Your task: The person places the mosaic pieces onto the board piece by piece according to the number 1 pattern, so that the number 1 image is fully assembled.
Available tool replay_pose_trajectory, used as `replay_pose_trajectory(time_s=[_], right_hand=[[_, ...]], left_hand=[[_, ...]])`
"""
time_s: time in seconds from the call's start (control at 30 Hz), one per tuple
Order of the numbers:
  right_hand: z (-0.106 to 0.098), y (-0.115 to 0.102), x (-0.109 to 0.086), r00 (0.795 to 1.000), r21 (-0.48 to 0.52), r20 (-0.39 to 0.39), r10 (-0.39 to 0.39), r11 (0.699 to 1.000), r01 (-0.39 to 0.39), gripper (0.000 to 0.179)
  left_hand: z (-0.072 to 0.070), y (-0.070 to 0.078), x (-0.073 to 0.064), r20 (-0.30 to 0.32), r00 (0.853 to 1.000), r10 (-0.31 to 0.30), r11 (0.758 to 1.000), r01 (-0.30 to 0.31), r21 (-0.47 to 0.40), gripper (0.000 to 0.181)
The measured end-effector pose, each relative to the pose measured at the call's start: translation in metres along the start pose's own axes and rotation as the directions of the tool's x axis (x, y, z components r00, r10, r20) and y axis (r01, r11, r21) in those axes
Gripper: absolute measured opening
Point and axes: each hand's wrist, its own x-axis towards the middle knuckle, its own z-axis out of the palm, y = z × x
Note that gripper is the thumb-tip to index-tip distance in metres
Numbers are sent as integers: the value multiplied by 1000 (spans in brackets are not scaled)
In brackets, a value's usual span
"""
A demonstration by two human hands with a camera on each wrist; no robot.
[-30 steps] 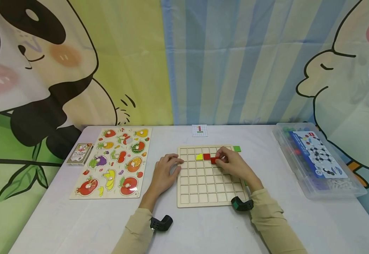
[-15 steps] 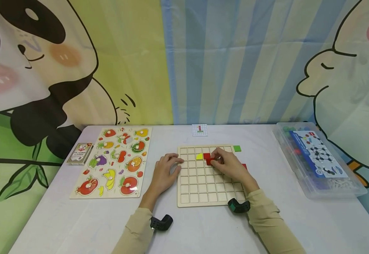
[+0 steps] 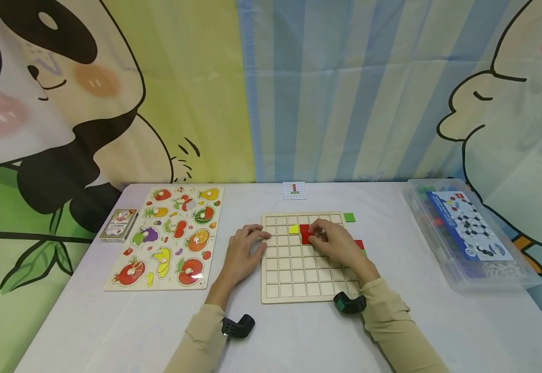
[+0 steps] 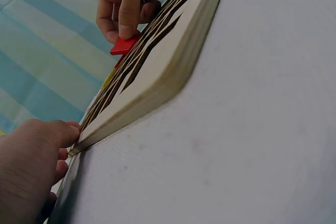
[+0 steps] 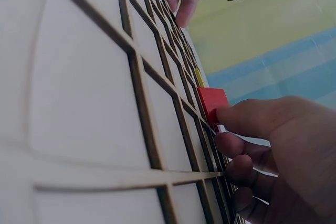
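My right hand (image 3: 333,241) pinches a red square tile (image 5: 212,100) between thumb and fingers. In the head view the tile lies over the cell just in front of another red tile (image 3: 304,228); the left wrist view shows it tilted, close over the wooden grid board (image 3: 289,277). A yellow tile (image 3: 293,229) sits in the cell left of that other red one. With its fingertips at the board's left edge, my left hand (image 3: 242,251) rests there, fingers relaxed. My right fingers hide part of the upper right cells.
A small pattern card (image 3: 294,190) lies behind the board. Beside its right edge are a green tile (image 3: 349,217) and a red tile (image 3: 359,244). Further left are a fruit puzzle board (image 3: 170,267) and a playing card box (image 3: 118,226); a plastic case (image 3: 471,233) stands right.
My right hand has moved slightly left, bringing the red tile from the right to the cell in front of the other red tile. My left hand stays at the board's edge.
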Motion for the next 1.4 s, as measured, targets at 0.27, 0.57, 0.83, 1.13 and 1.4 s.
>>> replay_pose_trajectory(time_s=[0.27, 0.57, 0.83, 1.13, 1.4], right_hand=[[1, 1, 0, 1000, -7, -4, -14, 1000, 14, 15], [1, 0, 0, 1000, -20, -2, -30, 999, 30, 12], [0, -1, 0, 1000, -13, 11, -7, 1000, 7, 12], [-15, 5, -4, 992, 78, 126, -3, 997, -7, 16], [-28, 15, -7, 990, 111, 138, -12, 994, -3, 20]], left_hand=[[0, 1, 0, -6, 1000, 2, 1000, -2, 1, 19], [0, 2, 0, -13, 1000, 10, 1000, -10, -4, 18], [0, 1, 1, -17, 1000, 14, 1000, -14, 3, 19], [-1, 1, 0, -6, 1000, 7, 1000, -7, 5, 19], [-1, 1, 0, -7, 1000, 3, 1000, -3, 2, 19]])
